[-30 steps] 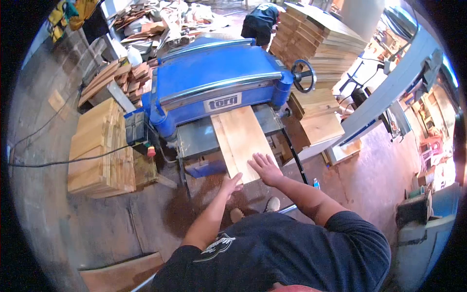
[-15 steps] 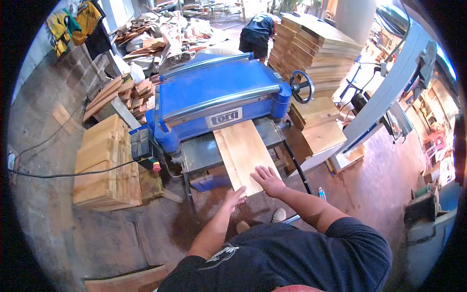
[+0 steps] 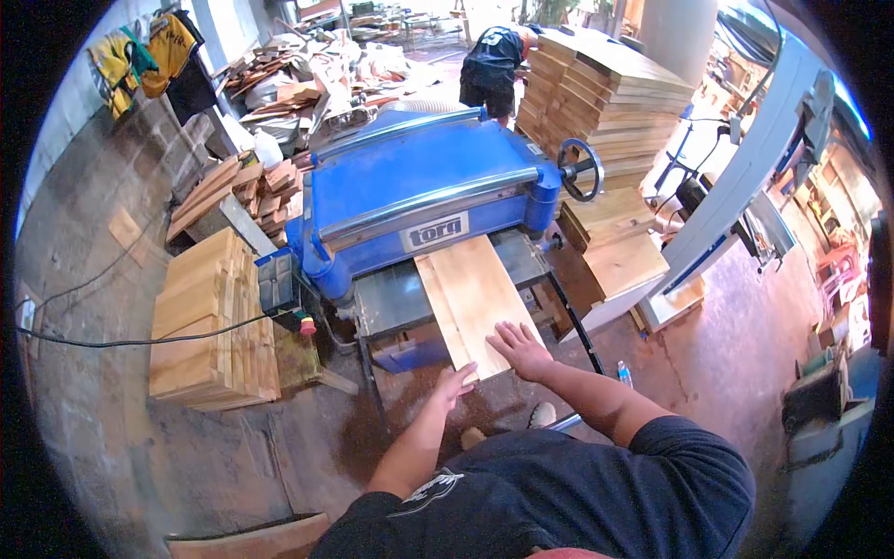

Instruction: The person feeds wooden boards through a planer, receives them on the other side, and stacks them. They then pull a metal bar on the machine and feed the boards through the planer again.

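Observation:
A pale wooden board (image 3: pixel 480 303) lies on the bed of a blue thickness planer (image 3: pixel 424 177), its far end under the machine's front. At the board's near left corner, my left hand (image 3: pixel 453 384) grips the edge, with some fingers hidden. My right hand (image 3: pixel 521 351) rests on top of the board near its right edge, fingers stretched out and spread. The near end of the board overhangs the dark metal infeed table (image 3: pixel 386 307).
Stacked boards stand left of the planer (image 3: pixel 200 321) and in a taller pile (image 3: pixel 605 102) behind it. A handwheel (image 3: pixel 581 170) juts out at right. A black cable (image 3: pixel 140 343) runs to the control box (image 3: pixel 277 282). Another person (image 3: pixel 492 70) bends over at the back.
The whole view has shifted slightly, so the scene sits a little further right. Both hands keep their places on the board, and I see no clear movement of the board into the planer.

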`<state>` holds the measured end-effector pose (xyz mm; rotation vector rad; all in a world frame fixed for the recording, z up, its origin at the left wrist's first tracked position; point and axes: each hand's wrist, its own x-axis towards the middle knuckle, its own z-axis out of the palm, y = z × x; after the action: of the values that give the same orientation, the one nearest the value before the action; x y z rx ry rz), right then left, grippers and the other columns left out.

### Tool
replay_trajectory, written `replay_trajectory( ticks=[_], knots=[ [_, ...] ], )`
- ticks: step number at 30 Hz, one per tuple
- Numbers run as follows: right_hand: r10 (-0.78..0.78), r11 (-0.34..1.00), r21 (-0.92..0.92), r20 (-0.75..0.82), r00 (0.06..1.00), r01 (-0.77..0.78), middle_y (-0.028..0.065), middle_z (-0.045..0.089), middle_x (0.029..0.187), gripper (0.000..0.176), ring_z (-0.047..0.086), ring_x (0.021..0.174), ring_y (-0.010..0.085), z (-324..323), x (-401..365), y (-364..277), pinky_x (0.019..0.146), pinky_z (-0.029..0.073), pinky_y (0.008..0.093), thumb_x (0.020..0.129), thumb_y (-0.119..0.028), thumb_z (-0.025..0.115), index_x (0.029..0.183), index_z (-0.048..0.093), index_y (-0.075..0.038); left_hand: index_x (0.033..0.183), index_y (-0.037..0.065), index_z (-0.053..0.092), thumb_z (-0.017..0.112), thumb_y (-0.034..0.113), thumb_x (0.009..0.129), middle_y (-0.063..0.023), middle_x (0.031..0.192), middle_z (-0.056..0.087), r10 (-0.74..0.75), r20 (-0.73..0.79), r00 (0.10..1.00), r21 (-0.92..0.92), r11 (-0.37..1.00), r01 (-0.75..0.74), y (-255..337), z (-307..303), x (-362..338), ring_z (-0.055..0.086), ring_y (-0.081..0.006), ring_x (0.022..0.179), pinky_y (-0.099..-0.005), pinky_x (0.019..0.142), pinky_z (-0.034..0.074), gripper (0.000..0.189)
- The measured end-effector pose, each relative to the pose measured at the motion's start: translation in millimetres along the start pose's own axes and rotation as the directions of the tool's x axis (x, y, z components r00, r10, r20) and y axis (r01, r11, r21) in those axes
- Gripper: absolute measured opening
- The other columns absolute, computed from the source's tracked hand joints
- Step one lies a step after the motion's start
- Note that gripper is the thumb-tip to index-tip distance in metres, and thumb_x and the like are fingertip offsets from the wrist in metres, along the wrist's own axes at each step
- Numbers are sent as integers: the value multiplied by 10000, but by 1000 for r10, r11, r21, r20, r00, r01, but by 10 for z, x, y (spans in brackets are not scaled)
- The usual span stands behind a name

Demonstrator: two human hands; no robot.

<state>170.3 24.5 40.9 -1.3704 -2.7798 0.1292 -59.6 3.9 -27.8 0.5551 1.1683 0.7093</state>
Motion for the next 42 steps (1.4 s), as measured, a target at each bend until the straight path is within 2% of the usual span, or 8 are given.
replay_trajectory(
  ticks=[2,3,5,8,17,21,29,42],
  knots=[
    [1,1000,-3,5,1000,-1,217,271,1527,764,231,1437,372,-11,-2,-2,1150,193,555,782,-38,551,1487,270,-128,1123,50,636,748,367,830,-63,1010,691,7,-12,1000,124,992,-5,39,-2,-24,664,-184,834,-324,724,522,446],
    [1,1000,-7,10,1000,-1,216,269,1529,765,228,1439,369,-20,-4,-4,1151,192,554,783,-37,550,1488,269,-129,1123,50,636,748,367,830,-63,1010,691,7,-12,1000,123,992,-6,57,1,-36,664,-184,834,-324,724,522,446],
    [0,1000,-10,16,1000,0,216,269,1529,766,227,1440,370,-36,-1,-7,1151,192,554,782,-38,551,1488,269,-129,1090,31,650,748,371,830,-71,923,702,47,1,999,153,987,-47,73,4,-44,666,-173,697,-274,623,525,438],
    [-3,1000,-26,18,1000,4,216,271,1529,771,225,1441,372,-20,6,3,1152,190,553,777,-41,555,1487,269,-127,1077,29,654,746,356,836,-71,901,700,70,1,998,131,989,-69,83,21,-50,656,-155,657,-250,586,519,416],
    [-17,1000,-23,16,1000,17,217,278,1521,790,225,1439,380,-30,7,4,1150,198,554,764,-39,568,1488,263,-121,1023,31,674,742,333,846,-55,848,699,121,6,993,140,983,-121,129,53,-115,635,-116,626,-228,542,503,356],
    [-9,998,-56,60,998,12,212,270,1524,814,221,1441,378,-106,11,-27,1151,201,552,752,-37,590,1490,257,-123,1023,29,672,743,342,845,-53,849,698,112,-20,993,150,983,-108,73,39,-62,633,-116,625,-225,536,499,367],
    [-1,998,-64,50,999,5,208,260,1530,839,209,1448,369,-43,12,-16,1158,192,547,747,-43,615,1494,241,-123,1084,32,657,738,355,848,-51,881,702,108,-7,994,187,977,-105,85,31,-54,636,-119,633,-223,538,498,408],
    [10,996,-93,56,998,-4,203,246,1537,835,206,1451,362,-12,14,-14,1165,181,538,758,-49,611,1496,231,-132,1046,22,665,743,339,847,-60,847,699,100,-20,995,189,977,-94,128,52,-101,631,-115,613,-223,537,498,382]
  ],
)
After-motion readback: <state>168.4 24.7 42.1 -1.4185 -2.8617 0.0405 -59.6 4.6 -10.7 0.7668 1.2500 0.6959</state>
